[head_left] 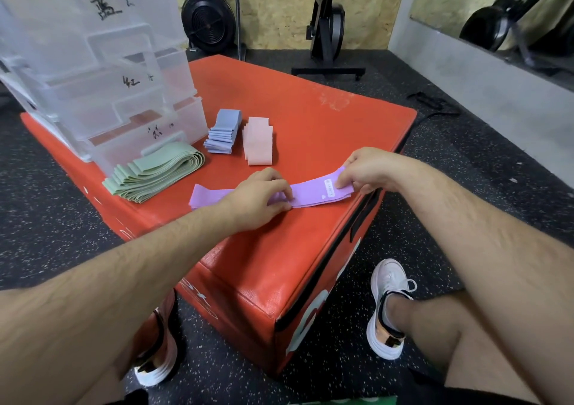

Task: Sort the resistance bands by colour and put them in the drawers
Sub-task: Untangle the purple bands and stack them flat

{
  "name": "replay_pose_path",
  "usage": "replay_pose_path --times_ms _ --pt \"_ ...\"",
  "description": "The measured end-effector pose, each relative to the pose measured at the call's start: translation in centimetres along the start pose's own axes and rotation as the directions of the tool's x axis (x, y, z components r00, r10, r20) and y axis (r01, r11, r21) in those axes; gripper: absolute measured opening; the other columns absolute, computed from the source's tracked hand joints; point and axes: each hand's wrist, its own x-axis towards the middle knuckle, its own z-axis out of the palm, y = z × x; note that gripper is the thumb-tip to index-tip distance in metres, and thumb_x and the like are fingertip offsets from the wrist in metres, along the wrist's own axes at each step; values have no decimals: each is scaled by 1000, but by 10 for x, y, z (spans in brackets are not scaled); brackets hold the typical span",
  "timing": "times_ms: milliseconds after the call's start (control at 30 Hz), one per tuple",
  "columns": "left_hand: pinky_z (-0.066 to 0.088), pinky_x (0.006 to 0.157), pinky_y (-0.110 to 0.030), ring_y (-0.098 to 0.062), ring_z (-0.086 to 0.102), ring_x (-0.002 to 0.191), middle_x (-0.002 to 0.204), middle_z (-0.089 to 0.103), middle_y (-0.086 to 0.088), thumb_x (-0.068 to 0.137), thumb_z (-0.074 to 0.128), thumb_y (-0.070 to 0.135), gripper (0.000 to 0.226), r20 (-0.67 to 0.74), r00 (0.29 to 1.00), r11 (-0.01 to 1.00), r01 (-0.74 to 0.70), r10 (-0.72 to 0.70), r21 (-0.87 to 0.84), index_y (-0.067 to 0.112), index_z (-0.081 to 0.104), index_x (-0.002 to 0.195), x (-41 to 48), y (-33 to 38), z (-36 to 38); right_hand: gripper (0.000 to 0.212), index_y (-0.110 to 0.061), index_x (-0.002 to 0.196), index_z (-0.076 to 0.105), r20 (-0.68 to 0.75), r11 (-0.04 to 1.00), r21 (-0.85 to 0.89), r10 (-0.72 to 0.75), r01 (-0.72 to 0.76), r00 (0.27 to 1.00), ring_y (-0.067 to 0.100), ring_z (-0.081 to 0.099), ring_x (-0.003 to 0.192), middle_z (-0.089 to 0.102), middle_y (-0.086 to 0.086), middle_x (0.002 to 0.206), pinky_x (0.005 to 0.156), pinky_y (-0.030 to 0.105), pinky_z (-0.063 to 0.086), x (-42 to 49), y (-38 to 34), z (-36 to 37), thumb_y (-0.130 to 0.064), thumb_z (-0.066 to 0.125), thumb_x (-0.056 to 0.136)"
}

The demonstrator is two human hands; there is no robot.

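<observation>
Gym floor, red box (pixel 310 131); left hand (pixel 261 196), right hand (pixel 369 168) pinching purple bands (pixel 310 195).

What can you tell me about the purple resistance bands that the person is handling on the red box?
The purple bands are flat fabric-like loops, stacked and lying lengthwise near the front edge of the red box. A small white label shows near the right end. The left hand presses on the middle; the right hand pinches the right end. The stack bends slightly. It lies apart from the green, blue and pink piles.
</observation>
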Motion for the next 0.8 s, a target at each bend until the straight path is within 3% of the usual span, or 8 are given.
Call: replay_pose_path --times_ms 133,233,333,567,733,800 --pt "43 87 -39 -15 47 100 110 53 9 93 63 32 21 14 999 994 -36 35 106 31 68 114 2 4 -1 10 -3 91 66 -80 1000 3 14 -14 997 12 49 54 63 8 74 46 22 36 -16 1 -27 -6 72 84" --pt "36 82 -34 -16 47 105 111 55 12 95 59 37 22 58 998 981 -27 17 192 36 66 117 4 6 -7 12 -3 91 68 -46 999 35 -24 26 999 16 52 66 65 13 81 52 24 36 -23 2 -37 -9 75 82" --pt "42 88 -39 -15 51 106 108 59 14 95 60 42 19 81 997 985 -10 -4 173 38 68 111 0 3 -17 11 -5 90 71 -14 993 74 -87 88 996 19 55 74 72 16 87 56 27 37 -25 -9 -31 -7 76 81" --pt "46 80 -40 -21 53 91 96 58 10 87 51 47 25 -66 997 959 57 -40 278 32 67 98 -31 -24 -49 26 -4 96 75 61 980 25 -197 195 979 18 56 73 70 10 83 59 27 44 -14 -67 17 -16 83 74" --pt "48 83 -34 -22 62 92 100 67 3 82 54 18 25 -10 982 976 189 -189 106 20 63 104 -59 -42 -62 22 -2 93 75 111 972 -51 -222 229 969 18 55 66 64 9 74 55 22 43 -8 -103 58 -14 82 76" --pt "49 87 -34 -21 63 96 104 69 3 85 57 8 25 11 965 965 261 -261 34 18 61 108 -65 -46 -63 11 -9 82 71 132 965 -96 -230 243 964 16 56 59 64 5 65 48 19 41 -4 -115 76 -14 80 77"
